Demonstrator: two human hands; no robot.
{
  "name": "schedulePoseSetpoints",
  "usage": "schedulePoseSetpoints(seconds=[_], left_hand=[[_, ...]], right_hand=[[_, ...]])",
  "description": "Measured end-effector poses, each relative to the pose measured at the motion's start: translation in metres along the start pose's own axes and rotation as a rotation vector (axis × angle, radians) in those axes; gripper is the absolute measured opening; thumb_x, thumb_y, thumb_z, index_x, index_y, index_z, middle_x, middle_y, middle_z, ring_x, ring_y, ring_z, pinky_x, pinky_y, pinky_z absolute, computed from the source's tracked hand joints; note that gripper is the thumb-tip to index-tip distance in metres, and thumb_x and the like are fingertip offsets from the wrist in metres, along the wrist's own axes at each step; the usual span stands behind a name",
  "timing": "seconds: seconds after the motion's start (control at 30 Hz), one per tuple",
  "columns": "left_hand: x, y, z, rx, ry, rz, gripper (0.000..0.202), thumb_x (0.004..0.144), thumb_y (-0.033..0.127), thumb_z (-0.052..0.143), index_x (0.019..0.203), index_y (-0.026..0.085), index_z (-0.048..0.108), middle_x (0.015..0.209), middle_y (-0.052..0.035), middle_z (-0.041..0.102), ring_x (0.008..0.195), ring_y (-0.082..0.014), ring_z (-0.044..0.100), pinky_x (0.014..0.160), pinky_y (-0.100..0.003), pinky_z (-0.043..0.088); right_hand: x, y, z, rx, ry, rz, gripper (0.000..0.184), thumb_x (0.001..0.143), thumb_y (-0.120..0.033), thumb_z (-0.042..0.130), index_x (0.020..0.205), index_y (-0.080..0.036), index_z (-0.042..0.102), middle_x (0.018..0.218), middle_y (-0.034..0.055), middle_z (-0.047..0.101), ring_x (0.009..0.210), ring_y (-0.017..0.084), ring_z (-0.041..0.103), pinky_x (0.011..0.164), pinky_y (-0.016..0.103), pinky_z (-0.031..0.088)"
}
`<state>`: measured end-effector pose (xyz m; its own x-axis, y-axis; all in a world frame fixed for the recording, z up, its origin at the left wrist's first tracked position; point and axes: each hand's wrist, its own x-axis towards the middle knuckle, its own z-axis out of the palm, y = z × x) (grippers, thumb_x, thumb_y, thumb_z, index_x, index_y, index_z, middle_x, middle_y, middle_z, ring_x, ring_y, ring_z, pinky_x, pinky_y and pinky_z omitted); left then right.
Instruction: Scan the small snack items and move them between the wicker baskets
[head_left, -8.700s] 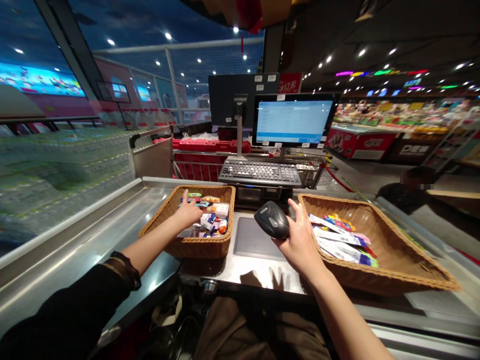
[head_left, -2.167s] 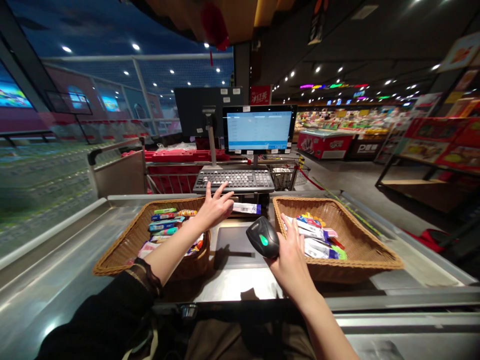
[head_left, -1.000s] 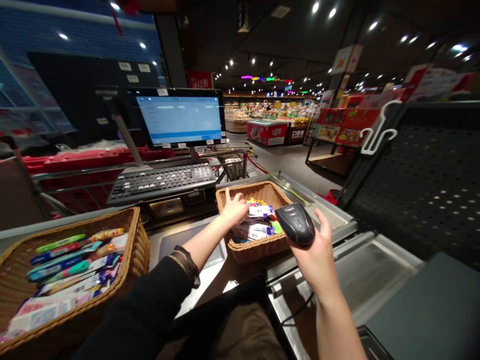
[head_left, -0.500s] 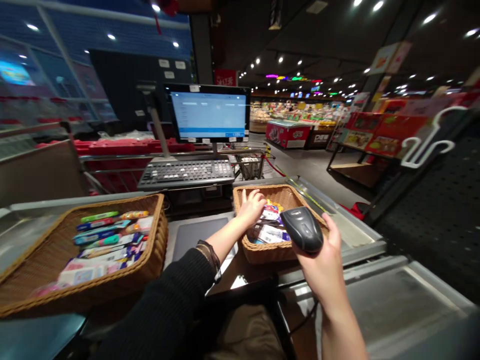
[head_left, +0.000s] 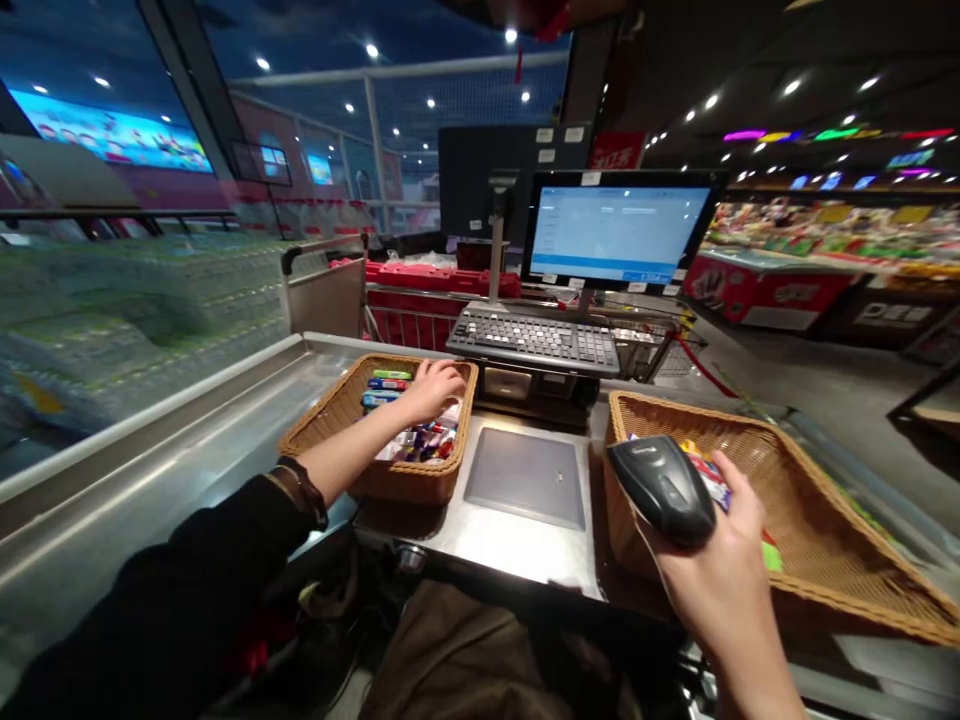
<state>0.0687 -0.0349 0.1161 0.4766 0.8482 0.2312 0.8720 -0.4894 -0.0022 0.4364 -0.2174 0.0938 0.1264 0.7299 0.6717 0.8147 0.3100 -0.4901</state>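
Observation:
My left hand [head_left: 435,390] is over the back right part of the left wicker basket [head_left: 409,485]. Its fingers are loosely spread and curved downward, and nothing shows in them; the palm side is hidden. Inside that basket lie slim colourful packets [head_left: 386,384] in a row, with other small packets [head_left: 431,442] heaped below the hand. My right hand [head_left: 716,570] is wrapped round a black barcode scanner [head_left: 664,490], held up before the right wicker basket [head_left: 840,480]. Behind the scanner, a few colourful packets [head_left: 709,472] partly show in this basket.
A dark grey flat pad [head_left: 527,475] is set in the metal counter between the baskets. Behind it stand a keyboard [head_left: 532,335] and a lit monitor [head_left: 619,232]. A metal trough [head_left: 187,500] runs along the left, and a red freezer chest [head_left: 772,290] stands far right.
My left hand has moved from the right basket to the left one. The view has turned left. My right hand still holds the scanner, now in front of the right basket.

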Motion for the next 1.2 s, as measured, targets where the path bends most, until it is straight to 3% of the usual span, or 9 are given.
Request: schedulePoseSetpoints(seconds=[0.1,0.2,0.37,0.5,0.67,0.77,0.87,1.0,1.2], left_hand=[[-0.037,-0.057,0.001,0.093,-0.213,-0.162,0.021,0.087,0.019,0.06,0.105,0.024,0.071,0.128,-0.012,0.065,0.138,-0.0348,0.039,0.112,-0.066,0.022],[-0.066,-0.092,0.007,0.13,-0.421,-0.28,0.019,0.08,0.018,0.065,0.095,0.024,0.074,0.118,-0.0115,0.07,0.13,-0.0362,0.046,0.11,-0.066,0.024],[-0.09,-0.118,0.015,0.102,-0.523,-0.315,0.026,0.062,0.018,0.072,0.087,0.024,0.074,0.105,-0.0075,0.073,0.116,-0.0341,0.055,0.105,-0.058,0.033],[-0.096,-0.123,0.02,0.068,-0.609,-0.352,0.028,0.055,0.015,0.069,0.081,0.024,0.073,0.097,-0.0052,0.073,0.108,-0.0325,0.059,0.105,-0.06,0.032],[-0.102,-0.125,0.029,0.038,-0.597,-0.375,0.014,0.054,0.015,0.065,0.067,0.02,0.069,0.083,-0.0059,0.071,0.099,-0.0306,0.062,0.106,-0.062,0.029],[-0.101,-0.131,0.026,-0.019,-0.568,-0.355,0.011,0.054,0.019,0.065,0.064,0.021,0.067,0.08,-0.0035,0.07,0.093,-0.0276,0.063,0.103,-0.053,0.037],[-0.093,-0.139,0.014,-0.087,-0.538,-0.349,0.014,0.053,0.021,0.066,0.067,0.022,0.068,0.075,-0.0009,0.069,0.083,-0.024,0.062,0.089,-0.04,0.046],[-0.074,-0.143,-0.012,-0.175,-0.473,-0.326,0.012,0.056,0.025,0.066,0.068,0.021,0.067,0.071,0.0003,0.068,0.077,-0.0215,0.061,0.078,-0.031,0.047],[-0.045,-0.119,-0.043,-0.3,-0.342,-0.242,0.017,0.068,0.036,0.065,0.074,0.02,0.068,0.075,0.0006,0.071,0.08,-0.0192,0.061,0.075,-0.025,0.044]], right_hand=[[0.002,-0.009,0.013,0.01,-0.016,-0.041,0.031,0.084,-0.038,0.058,0.094,-0.011,0.067,0.154,0.0262,0.032,0.146,0.043,0.032,0.119,0.058,0.03],[0.004,-0.005,0.023,-0.023,-0.032,-0.133,0.029,0.083,-0.038,0.06,0.092,-0.012,0.067,0.153,0.0257,0.034,0.145,0.044,0.034,0.117,0.059,0.031],[0.005,0.008,0.031,-0.085,-0.051,-0.225,0.028,0.082,-0.037,0.062,0.098,-0.015,0.068,0.154,0.0218,0.034,0.145,0.042,0.034,0.115,0.059,0.034],[0.005,-0.004,0.034,-0.075,-0.079,-0.217,0.03,0.083,-0.038,0.061,0.1,-0.014,0.068,0.149,0.0234,0.038,0.145,0.043,0.034,0.115,0.06,0.033],[0.006,-0.017,0.038,-0.02,-0.075,-0.199,0.029,0.082,-0.039,0.059,0.095,-0.014,0.067,0.137,0.0238,0.049,0.145,0.043,0.034,0.116,0.064,0.03],[0.005,-0.01,0.038,-0.04,-0.102,-0.226,0.03,0.081,-0.038,0.062,0.097,-0.014,0.068,0.142,0.024,0.046,0.145,0.045,0.032,0.115,0.067,0.03],[0.004,-0.001,0.038,-0.051,-0.112,-0.225,0.032,0.081,-0.038,0.064,0.1,-0.013,0.068,0.151,0.0244,0.036,0.146,0.045,0.031,0.115,0.067,0.031],[0.003,-0.01,0.039,-0.024,-0.126,-0.201,0.031,0.082,-0.037,0.063,0.102,-0.013,0.068,0.154,0.024,0.033,0.146,0.045,0.032,0.116,0.065,0.031],[0.002,-0.035,0.037,0.033,-0.113,-0.069,0.03,0.084,-0.034,0.059,0.104,-0.012,0.065,0.153,0.0252,0.033,0.147,0.044,0.03,0.119,0.062,0.028]])
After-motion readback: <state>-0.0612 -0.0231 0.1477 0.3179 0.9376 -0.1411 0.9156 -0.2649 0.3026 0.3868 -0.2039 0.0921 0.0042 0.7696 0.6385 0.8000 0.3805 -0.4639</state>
